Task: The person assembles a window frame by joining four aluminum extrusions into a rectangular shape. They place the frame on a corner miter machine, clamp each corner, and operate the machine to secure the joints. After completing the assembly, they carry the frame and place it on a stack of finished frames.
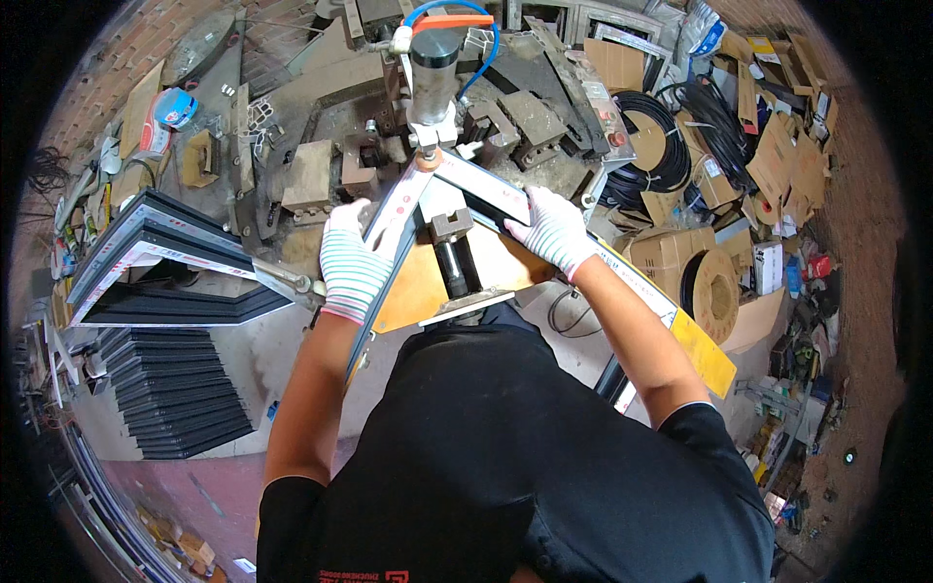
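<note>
Two long white-and-dark profile bars form a V-shaped frame corner (pixel 482 185), its tip pointing away from me. The tip lies beneath an upright press cylinder (pixel 432 83) with a black cap. My left hand (pixel 352 260), in a striped knit glove, is closed round the left bar. In a matching glove, my right hand (pixel 554 231) grips the right bar, thumb on its inner side. Between the bars sits a metal clamp block (pixel 451 229) with a dark screw, above a tan board (pixel 408 290). The undersides of the bars are hidden.
Stacked dark frame corners (pixel 160 255) stand at left, above a pile of black profiles (pixel 175 394). Metal blocks (pixel 530 126) crowd the workbench. Coiled black cable (pixel 646 146), cardboard boxes (pixel 671 257) and a wooden spool (pixel 714 296) lie at right. A blue hose (pixel 496 44) loops over the cylinder.
</note>
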`<action>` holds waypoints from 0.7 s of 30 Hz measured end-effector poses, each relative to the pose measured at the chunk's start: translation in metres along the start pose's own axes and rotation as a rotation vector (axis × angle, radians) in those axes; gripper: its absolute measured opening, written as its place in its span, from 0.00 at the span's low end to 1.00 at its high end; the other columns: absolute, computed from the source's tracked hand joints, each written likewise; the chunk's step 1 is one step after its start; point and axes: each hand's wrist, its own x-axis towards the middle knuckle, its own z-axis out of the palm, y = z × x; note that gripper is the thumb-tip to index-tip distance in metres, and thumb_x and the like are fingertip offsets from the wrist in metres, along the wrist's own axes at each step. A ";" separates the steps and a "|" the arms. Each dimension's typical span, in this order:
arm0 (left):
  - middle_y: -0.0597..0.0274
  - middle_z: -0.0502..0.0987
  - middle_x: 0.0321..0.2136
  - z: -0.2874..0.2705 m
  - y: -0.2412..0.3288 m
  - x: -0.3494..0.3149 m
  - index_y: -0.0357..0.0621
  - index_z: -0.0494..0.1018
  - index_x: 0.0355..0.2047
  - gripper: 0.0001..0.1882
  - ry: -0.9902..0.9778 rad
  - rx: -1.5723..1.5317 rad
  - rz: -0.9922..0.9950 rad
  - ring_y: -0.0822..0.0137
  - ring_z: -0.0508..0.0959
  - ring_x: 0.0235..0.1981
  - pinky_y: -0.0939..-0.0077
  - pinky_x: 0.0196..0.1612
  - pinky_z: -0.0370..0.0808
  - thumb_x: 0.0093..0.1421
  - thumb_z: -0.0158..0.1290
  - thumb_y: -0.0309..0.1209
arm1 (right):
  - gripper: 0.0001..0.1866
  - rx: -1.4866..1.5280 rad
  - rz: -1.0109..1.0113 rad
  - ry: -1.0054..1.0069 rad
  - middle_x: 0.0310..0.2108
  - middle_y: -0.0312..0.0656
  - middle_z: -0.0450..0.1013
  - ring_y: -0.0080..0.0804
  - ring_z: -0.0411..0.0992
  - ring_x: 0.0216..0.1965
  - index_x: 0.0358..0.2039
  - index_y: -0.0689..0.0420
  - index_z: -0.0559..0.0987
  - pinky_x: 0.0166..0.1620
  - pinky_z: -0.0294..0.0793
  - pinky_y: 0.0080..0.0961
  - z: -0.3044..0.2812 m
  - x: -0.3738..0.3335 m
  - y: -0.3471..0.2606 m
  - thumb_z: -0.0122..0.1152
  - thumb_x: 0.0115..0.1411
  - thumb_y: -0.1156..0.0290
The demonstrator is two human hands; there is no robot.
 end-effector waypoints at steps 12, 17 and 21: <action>0.49 0.81 0.38 0.002 0.143 0.077 0.37 0.77 0.44 0.31 0.254 0.532 0.520 0.54 0.83 0.40 0.62 0.47 0.79 0.53 0.70 0.51 | 0.27 0.197 -0.012 -0.113 0.41 0.55 0.79 0.54 0.78 0.47 0.45 0.59 0.78 0.51 0.77 0.46 -0.015 -0.001 0.011 0.65 0.58 0.48; 0.55 0.83 0.36 -0.047 0.127 0.077 0.38 0.79 0.43 0.18 0.362 0.486 0.153 0.61 0.82 0.37 0.66 0.48 0.78 0.64 0.64 0.40 | 0.26 0.226 -0.040 -0.130 0.43 0.54 0.78 0.52 0.77 0.48 0.46 0.59 0.78 0.52 0.76 0.45 -0.016 -0.002 0.015 0.66 0.59 0.50; 0.55 0.83 0.39 -0.085 0.095 0.047 0.37 0.80 0.43 0.14 0.525 0.647 0.264 0.64 0.82 0.40 0.70 0.49 0.78 0.66 0.63 0.37 | 0.27 0.215 -0.047 -0.129 0.43 0.55 0.78 0.52 0.77 0.48 0.48 0.59 0.77 0.52 0.76 0.45 -0.016 -0.002 0.014 0.66 0.59 0.49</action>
